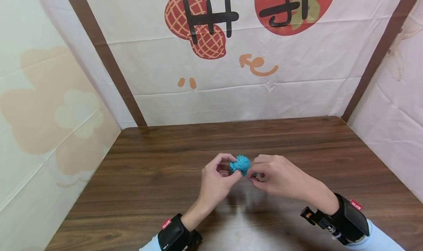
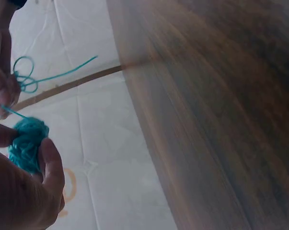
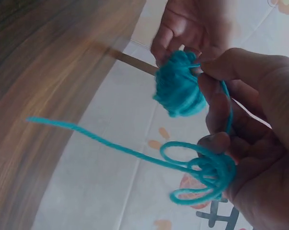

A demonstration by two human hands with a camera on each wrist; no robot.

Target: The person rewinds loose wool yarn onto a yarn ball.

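Observation:
A small ball of turquoise yarn point(image 1: 240, 164) is held above the wooden table between the thumb and fingers of my left hand point(image 1: 216, 177). Close by on its right, my right hand point(image 1: 277, 174) pinches the strand that leads off the ball. In the right wrist view, a looped tangle of the same yarn point(image 3: 213, 175) hangs at the lower fingers of that hand. A loose yarn end point(image 3: 86, 134) sticks out from the tangle. The left wrist view shows the strand point(image 2: 14, 112) stretched between ball and right hand.
The brown wooden table point(image 1: 158, 192) spreads beneath both hands. A white printed cloth point(image 1: 231, 104) stands behind it, with more cloth point(image 1: 46, 133) at the left and right sides. Black wrist bands point(image 1: 351, 216) with cameras sit on both forearms.

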